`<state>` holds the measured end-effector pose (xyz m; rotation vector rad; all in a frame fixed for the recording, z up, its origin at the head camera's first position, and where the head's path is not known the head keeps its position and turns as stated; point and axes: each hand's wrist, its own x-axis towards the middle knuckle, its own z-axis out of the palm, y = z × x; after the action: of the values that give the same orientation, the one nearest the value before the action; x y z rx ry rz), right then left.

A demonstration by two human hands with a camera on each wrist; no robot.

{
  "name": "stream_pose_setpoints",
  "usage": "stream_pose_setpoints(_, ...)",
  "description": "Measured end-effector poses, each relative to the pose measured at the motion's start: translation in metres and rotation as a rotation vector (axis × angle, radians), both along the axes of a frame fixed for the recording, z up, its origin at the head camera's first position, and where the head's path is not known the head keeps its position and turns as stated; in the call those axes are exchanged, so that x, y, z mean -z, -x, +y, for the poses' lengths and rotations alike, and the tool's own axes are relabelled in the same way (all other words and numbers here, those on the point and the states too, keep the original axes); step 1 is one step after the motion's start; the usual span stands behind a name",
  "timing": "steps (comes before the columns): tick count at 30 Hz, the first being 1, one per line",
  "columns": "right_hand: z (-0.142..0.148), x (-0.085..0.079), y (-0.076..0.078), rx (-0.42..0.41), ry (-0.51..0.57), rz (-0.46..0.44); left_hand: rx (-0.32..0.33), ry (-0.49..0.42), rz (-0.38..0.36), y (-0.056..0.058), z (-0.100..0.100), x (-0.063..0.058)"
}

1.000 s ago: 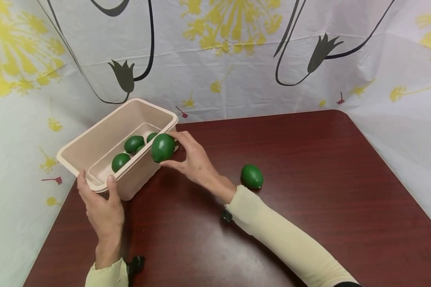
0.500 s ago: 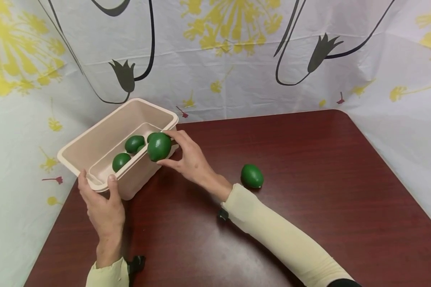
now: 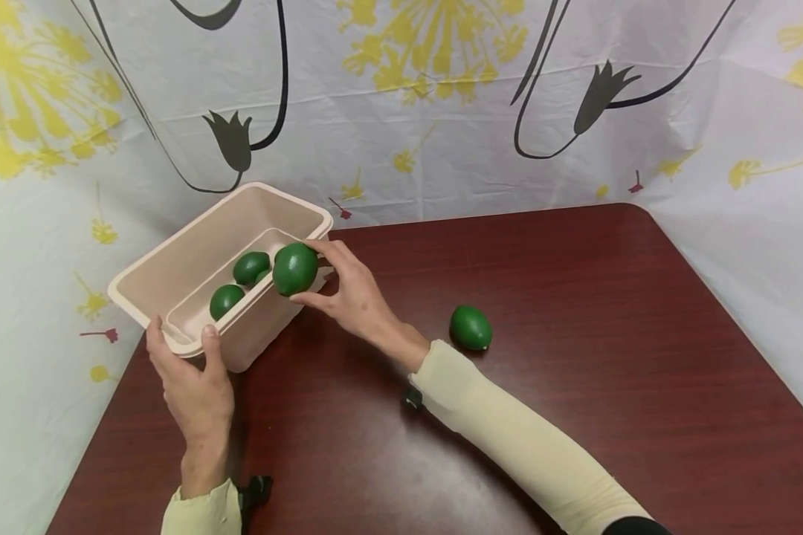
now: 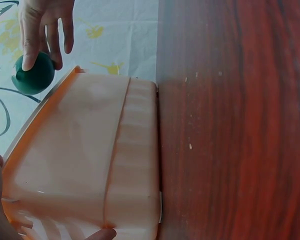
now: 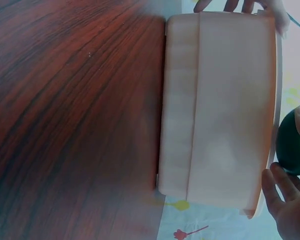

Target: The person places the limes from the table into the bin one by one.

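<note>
In the head view, a beige plastic bin [image 3: 257, 338] stands at the table's left. My left hand [image 3: 197, 401] grips its near end, thumb and fingers at the rim and outer wall. With thumb and fingers, my right hand [image 3: 358, 297] pinches a green lime [image 3: 295, 269] at the bin's right long rim. Seen from the left wrist, that lime [image 4: 34, 75] is above rim level. Several limes lie inside the bin, among them one lime in the middle [image 3: 250, 267] and one nearer lime [image 3: 227, 302]; others are partly hidden by the wall and the held lime.
Another lime [image 3: 471, 328] rests on the dark red wooden table [image 3: 575, 297], to the right of my right wrist. A white sheet with a flower print [image 3: 442, 171] hangs behind the table and along both sides.
My right hand has shifted slightly left and up with the lime, which now covers more of the far lime in the bin. My left hand and the bin have barely moved.
</note>
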<state>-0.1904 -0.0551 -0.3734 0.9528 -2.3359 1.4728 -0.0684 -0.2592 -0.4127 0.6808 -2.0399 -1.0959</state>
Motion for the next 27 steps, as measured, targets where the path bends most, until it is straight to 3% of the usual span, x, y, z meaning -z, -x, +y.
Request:
stream_pose_setpoints(7, -0.005, -0.001, 0.002, -0.032, 0.053, -0.038, 0.003, -0.001, 0.001, -0.001, 0.000, 0.000)
stream_pose_setpoints(27, -0.019, -0.006, 0.002, -0.048, 0.066, -0.060, 0.005, -0.003, -0.012, 0.000, 0.001, 0.001)
